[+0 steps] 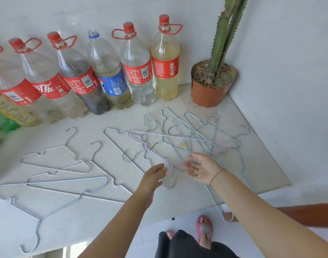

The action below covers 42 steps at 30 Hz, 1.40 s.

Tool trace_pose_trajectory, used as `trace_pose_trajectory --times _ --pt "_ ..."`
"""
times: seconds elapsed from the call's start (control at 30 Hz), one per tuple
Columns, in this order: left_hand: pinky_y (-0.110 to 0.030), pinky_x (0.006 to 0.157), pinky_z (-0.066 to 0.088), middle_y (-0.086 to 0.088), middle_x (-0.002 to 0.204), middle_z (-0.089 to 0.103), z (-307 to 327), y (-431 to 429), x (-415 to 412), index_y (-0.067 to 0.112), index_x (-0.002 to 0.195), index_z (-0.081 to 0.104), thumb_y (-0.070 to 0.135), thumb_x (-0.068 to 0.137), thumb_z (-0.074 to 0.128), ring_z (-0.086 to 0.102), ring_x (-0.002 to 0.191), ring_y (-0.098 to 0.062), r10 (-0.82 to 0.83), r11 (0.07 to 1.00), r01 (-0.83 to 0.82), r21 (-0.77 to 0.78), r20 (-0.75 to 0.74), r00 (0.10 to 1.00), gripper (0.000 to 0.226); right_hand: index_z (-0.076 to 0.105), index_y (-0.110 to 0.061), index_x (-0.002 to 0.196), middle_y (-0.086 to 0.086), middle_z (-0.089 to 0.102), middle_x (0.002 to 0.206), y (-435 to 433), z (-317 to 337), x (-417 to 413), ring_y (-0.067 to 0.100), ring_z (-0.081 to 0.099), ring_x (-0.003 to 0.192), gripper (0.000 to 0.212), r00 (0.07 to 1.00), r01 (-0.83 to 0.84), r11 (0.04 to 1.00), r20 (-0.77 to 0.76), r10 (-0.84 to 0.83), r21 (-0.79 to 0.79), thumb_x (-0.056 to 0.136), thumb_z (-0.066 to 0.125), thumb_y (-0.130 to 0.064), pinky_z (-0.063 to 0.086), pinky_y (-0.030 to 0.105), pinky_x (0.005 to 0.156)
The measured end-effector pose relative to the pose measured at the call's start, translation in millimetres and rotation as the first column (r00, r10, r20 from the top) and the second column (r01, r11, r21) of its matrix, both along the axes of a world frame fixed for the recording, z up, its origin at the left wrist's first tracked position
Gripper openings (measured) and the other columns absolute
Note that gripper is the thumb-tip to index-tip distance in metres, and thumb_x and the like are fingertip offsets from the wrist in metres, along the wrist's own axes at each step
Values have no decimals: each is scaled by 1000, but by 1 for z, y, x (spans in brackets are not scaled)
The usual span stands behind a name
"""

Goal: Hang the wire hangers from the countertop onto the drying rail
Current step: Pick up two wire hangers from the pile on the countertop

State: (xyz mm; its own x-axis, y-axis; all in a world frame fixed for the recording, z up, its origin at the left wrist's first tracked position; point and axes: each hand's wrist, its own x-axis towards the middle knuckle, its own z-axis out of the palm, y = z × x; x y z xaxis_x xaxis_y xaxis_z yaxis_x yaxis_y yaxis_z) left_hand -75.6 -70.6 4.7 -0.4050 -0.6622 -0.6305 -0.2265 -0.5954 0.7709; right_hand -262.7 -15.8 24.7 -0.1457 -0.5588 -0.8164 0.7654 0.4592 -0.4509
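Observation:
Several wire hangers lie flat on the white countertop (85, 211). A silver group (66, 181) spreads over the left half. A tangled pile of pale blue, lilac and silver hangers (180, 138) overlaps in the middle and right. One pale blue hanger (218, 205) pokes its hook over the front edge. My left hand (154, 175) hovers over the near end of the pile, fingers straight and holding nothing. My right hand (202, 168) is beside it, palm up, fingers relaxed, just above the lilac wires. No drying rail is in view.
A row of large plastic bottles (107, 71) lines the back wall. A cactus in an orange pot (208, 94) stands in the back right corner. Below the counter's front edge are floor tiles and my feet in pink sandals (204, 229).

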Motion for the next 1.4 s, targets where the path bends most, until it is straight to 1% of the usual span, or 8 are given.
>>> trace_pose_trajectory --times 0.17,0.33,0.53,0.7,0.93,1.07,1.17,1.4 --pt "-34 95 45 -4 115 65 -1 8 -6 20 115 61 33 75 70 59 109 -20 47 998 -46 31 -28 999 43 57 -12 96 10 54 97 -6 -3 -2 19 56 83 19 999 -19 999 33 18 34 89 55 -30 46 33 73" --pt "-28 85 51 -4 106 69 2 24 -21 15 110 65 20 88 64 64 98 -18 75 993 -67 94 -82 994 23 59 -10 108 5 57 103 -3 -2 -4 19 55 88 30 996 -45 999 73 46 -20 89 54 -33 45 34 77" --pt "-30 89 49 -7 115 67 9 33 -47 8 125 54 20 88 65 62 104 -21 179 972 -146 185 -176 968 41 61 -10 111 4 60 100 1 6 -6 19 57 90 35 992 -68 996 104 74 -63 88 54 -35 46 34 77" --pt "-25 70 44 0 76 59 29 25 -69 12 92 58 19 92 52 58 69 -12 212 974 -187 129 -225 951 9 62 -12 111 2 65 98 1 15 -2 17 58 89 37 981 -98 987 153 117 -126 85 54 -37 45 32 78" --pt "-25 73 48 1 86 72 33 8 -77 11 110 63 15 98 45 64 77 -13 443 896 -441 59 -210 872 21 63 -11 118 6 65 113 5 28 -10 21 59 105 42 959 -157 958 195 206 -239 85 55 -35 42 36 96" --pt "-27 79 49 4 78 73 44 -10 -74 16 99 66 14 99 44 66 82 -17 403 905 -422 -47 -222 888 22 62 -8 112 11 66 110 18 32 -40 21 64 97 40 971 -122 957 168 170 -264 79 57 -30 51 34 85" --pt "-24 72 47 7 72 71 53 -22 -72 20 97 67 14 98 45 66 75 -12 353 917 -382 -115 -209 912 22 62 -7 104 12 66 106 32 27 -71 17 67 87 30 997 -32 975 55 45 -218 81 56 -26 54 28 74" --pt "-25 71 44 7 71 70 61 -19 -66 21 102 67 16 99 44 62 74 -12 273 938 -307 -162 -202 941 23 51 -5 124 14 50 134 49 -3 -109 20 50 112 36 951 59 998 -304 -46 34 92 51 -22 38 36 101"
